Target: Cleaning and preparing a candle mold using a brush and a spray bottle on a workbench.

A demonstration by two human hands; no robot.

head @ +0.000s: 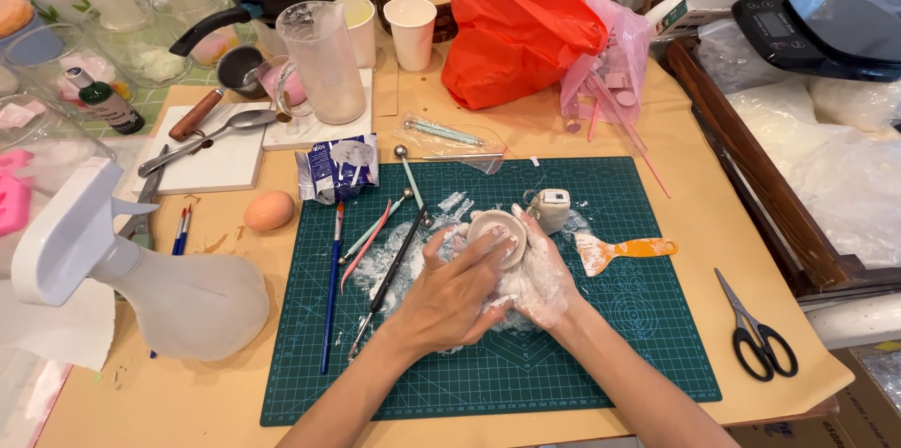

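White clay bowl (497,230) sits cupped in the powder-dusted right hand (537,279); left hand (450,293) presses fingers flat on its rim, steadying it over the green mat (601,354).

1. Blue-and-white packet (338,167): crumpled, rectangular, lying at the green mat's upper left corner, beside a white tile.
2. Clear plastic sleeve (450,140): flat, above the mat, holding thin tools.
3. Green bottle (109,103): small, dark, with a white label, far left.
4. Scale (821,24): black, top right, with a grey screen at its left end.
5. White box (690,12): just left of the scale.
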